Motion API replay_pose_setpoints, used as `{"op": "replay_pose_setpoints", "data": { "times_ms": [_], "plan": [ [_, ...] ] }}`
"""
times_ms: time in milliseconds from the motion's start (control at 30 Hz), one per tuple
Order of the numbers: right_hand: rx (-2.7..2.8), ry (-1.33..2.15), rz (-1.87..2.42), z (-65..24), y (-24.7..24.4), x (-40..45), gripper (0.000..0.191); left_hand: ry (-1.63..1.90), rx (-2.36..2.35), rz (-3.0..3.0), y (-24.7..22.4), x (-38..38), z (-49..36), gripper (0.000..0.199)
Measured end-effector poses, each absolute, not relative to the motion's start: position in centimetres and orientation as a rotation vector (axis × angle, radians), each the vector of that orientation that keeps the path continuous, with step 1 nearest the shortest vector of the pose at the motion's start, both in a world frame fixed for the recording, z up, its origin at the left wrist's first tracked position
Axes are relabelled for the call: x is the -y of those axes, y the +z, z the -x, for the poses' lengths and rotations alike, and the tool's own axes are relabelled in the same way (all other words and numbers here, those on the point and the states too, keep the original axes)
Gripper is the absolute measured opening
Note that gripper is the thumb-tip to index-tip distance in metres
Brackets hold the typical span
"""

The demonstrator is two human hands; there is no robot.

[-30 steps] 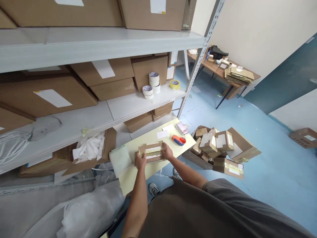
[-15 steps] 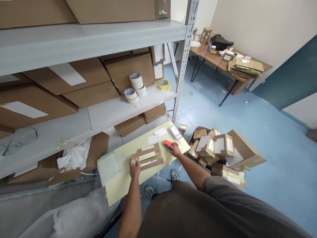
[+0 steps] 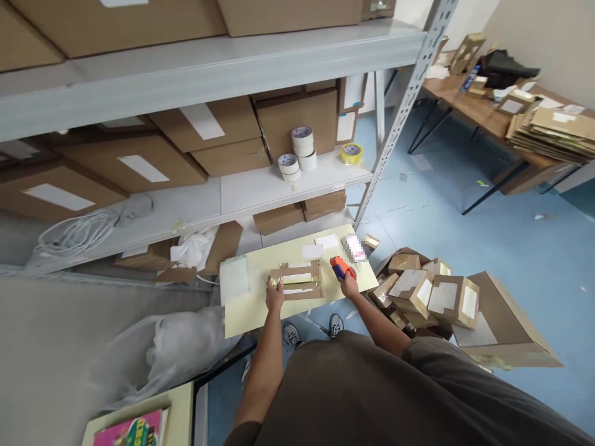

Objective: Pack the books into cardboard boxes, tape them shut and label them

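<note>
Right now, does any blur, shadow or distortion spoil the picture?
Head view: diffuse light; the shelf upright leans, probably lens stretch; pixelation masks an item beside the orange tool; the plastic bag looks soft; the taped cardboard is readable.

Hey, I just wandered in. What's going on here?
A person is at a pale yellow table with a taped cardboard box in front of them. Their left hand is on the box's left end, and their right hand holds an orange and blue tool just to the right of it. Two white papers lie beyond the box. On the floor to the right, an open carton is heaped with small boxes.
</note>
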State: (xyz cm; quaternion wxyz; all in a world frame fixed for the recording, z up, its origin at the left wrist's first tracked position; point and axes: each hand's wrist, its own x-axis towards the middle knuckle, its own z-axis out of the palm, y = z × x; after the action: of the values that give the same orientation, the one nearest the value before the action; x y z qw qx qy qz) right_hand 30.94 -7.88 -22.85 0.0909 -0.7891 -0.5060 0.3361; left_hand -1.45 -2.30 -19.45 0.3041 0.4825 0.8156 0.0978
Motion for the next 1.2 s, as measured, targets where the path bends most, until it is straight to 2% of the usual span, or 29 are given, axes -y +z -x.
{"op": "replay_pose_setpoints", "data": {
  "times_ms": [100,200,300,433,600,700,800,933,1200],
  "plan": [
    [1.535,0.981,2.154,-30.6,-20.8,8.1,0.038,0.272,-2.180,-1.244,-19.4,2.4,1.0,0.069],
    [1.643,0.970,1.775,-28.1,-17.8,7.2,0.045,0.298,-2.169,-1.223,-19.4,2.5,0.8,0.070],
    [1.696,1.088,1.572,-24.5,-15.4,6.2,0.049,0.354,-2.140,-1.212,-19.3,2.6,0.8,0.070],
    [1.761,1.248,1.523,-21.3,-14.6,6.2,0.045,0.457,-2.079,-1.173,-19.2,2.4,1.1,0.068],
    [1.743,1.273,1.509,-21.6,-15.1,6.7,0.045,0.505,-2.024,-1.162,-18.7,1.7,2.0,0.063],
    [1.730,1.280,1.482,-21.9,-14.8,6.7,0.049,0.543,-2.008,-1.193,-17.7,2.3,2.8,0.075],
    [1.718,1.304,1.480,-21.8,-14.6,6.7,0.050,0.704,-1.965,-1.499,-15.9,3.2,3.3,0.085],
    [1.707,1.326,1.466,-21.8,-14.6,6.8,0.048,0.816,-1.758,-1.899,-12.9,3.1,3.2,0.071],
    [1.698,1.365,1.419,-22.1,-14.2,6.5,0.051,0.854,-1.618,-1.951,-9.5,2.1,3.9,0.039]
  ]
}}
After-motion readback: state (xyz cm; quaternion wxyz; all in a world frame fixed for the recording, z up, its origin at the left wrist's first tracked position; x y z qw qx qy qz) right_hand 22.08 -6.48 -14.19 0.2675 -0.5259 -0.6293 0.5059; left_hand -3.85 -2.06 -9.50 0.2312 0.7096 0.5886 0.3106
